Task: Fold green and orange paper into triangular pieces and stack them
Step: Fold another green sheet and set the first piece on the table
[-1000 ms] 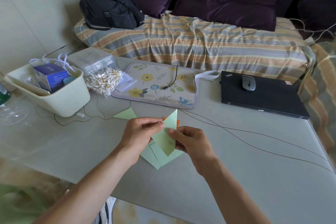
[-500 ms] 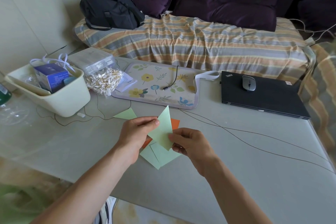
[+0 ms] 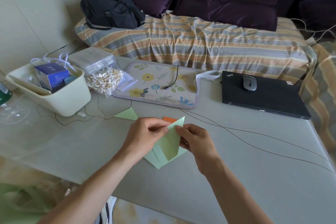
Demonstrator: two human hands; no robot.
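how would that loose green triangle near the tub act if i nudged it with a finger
The green triangle looks thin and flat, so it would probably slide easily on the smooth table. Probably very light; a draft might shift it. Pinching it up may be fiddly.

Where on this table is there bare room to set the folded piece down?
The grey table is bare right of the right hand, below the laptop, crossed only by thin wires. Also bare left of the left hand, below the tub. Crowded between the hands and the floral mat.

Bare forearms, left hand (image 3: 145, 135) and right hand (image 3: 197, 142) ungloved
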